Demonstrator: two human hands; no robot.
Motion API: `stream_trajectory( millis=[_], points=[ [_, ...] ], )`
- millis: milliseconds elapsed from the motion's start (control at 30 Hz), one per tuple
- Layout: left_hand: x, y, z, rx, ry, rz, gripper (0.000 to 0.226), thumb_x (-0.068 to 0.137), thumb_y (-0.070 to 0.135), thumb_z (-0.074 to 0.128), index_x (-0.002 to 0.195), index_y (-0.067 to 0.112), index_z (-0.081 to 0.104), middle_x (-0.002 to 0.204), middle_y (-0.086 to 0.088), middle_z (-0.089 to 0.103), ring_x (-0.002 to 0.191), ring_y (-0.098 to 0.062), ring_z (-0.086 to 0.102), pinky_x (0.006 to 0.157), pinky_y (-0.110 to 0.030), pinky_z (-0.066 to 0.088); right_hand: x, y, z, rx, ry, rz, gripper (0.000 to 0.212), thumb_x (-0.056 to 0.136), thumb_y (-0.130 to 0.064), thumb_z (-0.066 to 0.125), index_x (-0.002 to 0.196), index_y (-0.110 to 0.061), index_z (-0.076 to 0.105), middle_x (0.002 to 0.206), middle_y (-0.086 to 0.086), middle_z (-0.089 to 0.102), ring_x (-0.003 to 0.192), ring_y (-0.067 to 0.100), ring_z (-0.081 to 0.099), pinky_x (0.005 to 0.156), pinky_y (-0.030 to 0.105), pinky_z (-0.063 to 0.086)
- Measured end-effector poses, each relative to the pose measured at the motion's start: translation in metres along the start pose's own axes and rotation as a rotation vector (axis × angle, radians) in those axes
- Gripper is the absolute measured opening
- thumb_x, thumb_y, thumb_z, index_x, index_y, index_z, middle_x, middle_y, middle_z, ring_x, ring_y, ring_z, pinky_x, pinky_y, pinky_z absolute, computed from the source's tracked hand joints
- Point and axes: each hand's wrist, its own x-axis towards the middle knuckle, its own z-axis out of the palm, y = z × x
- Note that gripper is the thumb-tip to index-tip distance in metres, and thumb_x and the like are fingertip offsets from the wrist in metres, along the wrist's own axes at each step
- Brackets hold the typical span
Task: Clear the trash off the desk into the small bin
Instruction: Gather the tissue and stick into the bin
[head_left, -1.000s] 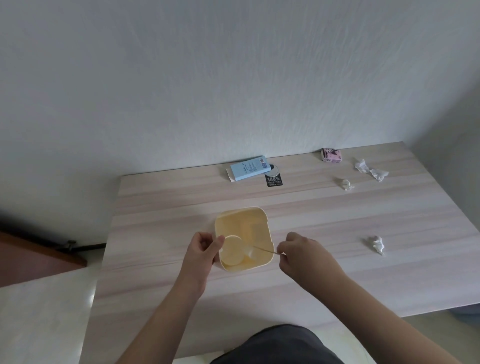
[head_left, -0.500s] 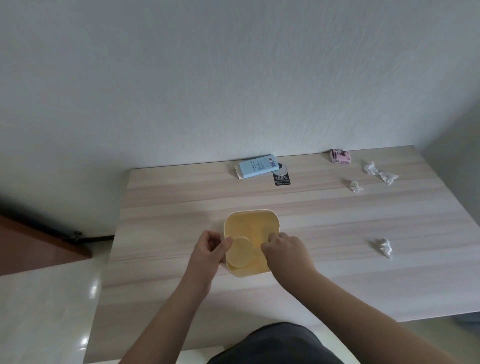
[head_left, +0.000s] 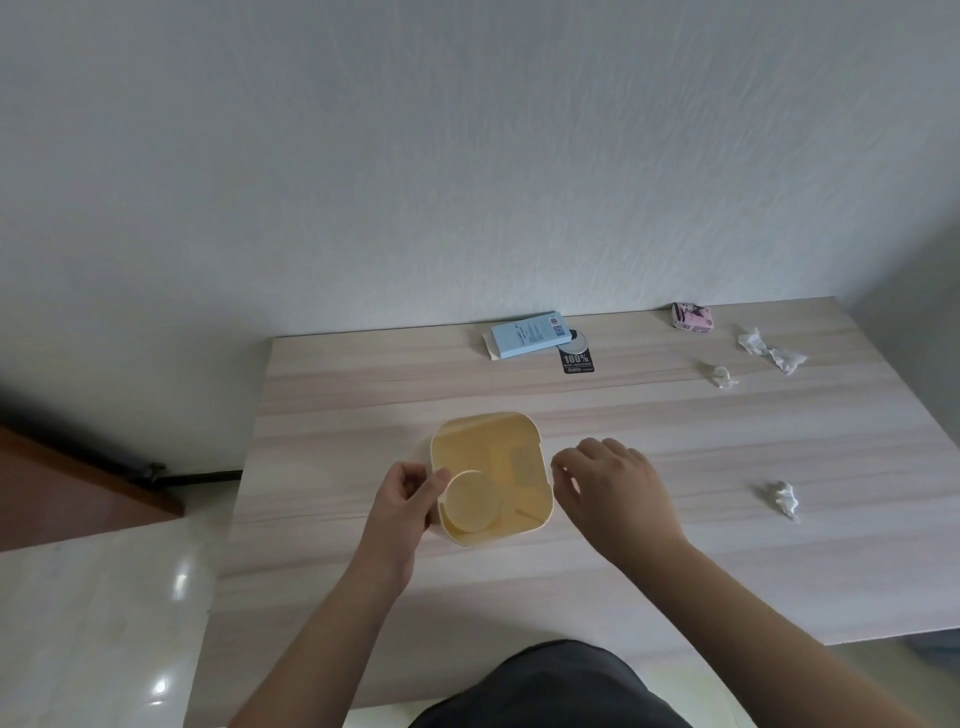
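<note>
The small yellow bin (head_left: 519, 431) stands near the desk's front left, its round flap lid (head_left: 471, 501) tipped inside the opening. My left hand (head_left: 408, 499) grips the bin's left wall, thumb on the rim. My right hand (head_left: 615, 486) hovers just right of the bin with fingers apart, holding nothing. Crumpled white tissues lie on the desk: one at the right (head_left: 782, 499), one farther back (head_left: 719, 375), and a bigger one at the back right (head_left: 771, 351).
A light blue box (head_left: 527, 335) and a black tag (head_left: 576, 358) lie by the wall. A small pink packet (head_left: 693, 317) sits at the back right. The wooden desk (head_left: 363, 395) ends at the left over a glossy floor.
My right hand held a thin stick over the bin, reached into the opening, and has now pulled back to the right, empty. My left hand stayed on the bin.
</note>
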Motion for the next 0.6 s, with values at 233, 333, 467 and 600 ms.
stream_trajectory(
  millis=[233,333,467,600],
  points=[
    [0.014,0.008,-0.011,-0.077,0.008,-0.069,0.016,0.090,0.019,0.064,0.082,0.014,0.051,0.059,0.002,0.042,0.056,-0.014,0.039,0.058,-0.030,0.036,0.001,0.017,-0.007,0.045,0.057,0.143,0.010,0.083,-0.018,0.063,0.074,-0.016,0.065,0.064,0.001,0.060,0.058,0.026,0.057,0.048,0.029,0.044],
    [0.018,0.014,-0.010,-0.153,0.020,-0.109,0.018,0.091,0.016,0.061,0.078,0.015,0.048,0.056,0.002,0.038,0.053,-0.012,0.037,0.058,-0.029,0.035,0.002,0.019,-0.006,0.037,0.050,0.176,0.010,0.084,-0.019,0.062,0.076,-0.015,0.066,0.066,0.002,0.060,0.061,0.028,0.058,0.049,0.032,0.045],
    [0.025,0.023,-0.013,-0.193,0.000,-0.142,0.015,0.090,0.017,0.062,0.082,0.014,0.050,0.063,0.000,0.044,0.060,-0.015,0.044,0.065,-0.033,0.040,0.007,0.023,-0.006,0.041,0.025,0.183,0.007,0.084,-0.020,0.062,0.082,-0.016,0.067,0.073,0.002,0.063,0.067,0.028,0.061,0.054,0.034,0.048],
    [0.033,0.035,-0.014,-0.210,-0.014,-0.133,0.016,0.090,0.020,0.064,0.082,0.015,0.051,0.066,0.000,0.050,0.059,-0.014,0.050,0.067,-0.034,0.041,0.014,0.029,-0.005,0.056,-0.002,0.191,0.010,0.086,-0.021,0.061,0.091,-0.017,0.068,0.083,0.003,0.067,0.076,0.028,0.062,0.061,0.034,0.048]
  ],
)
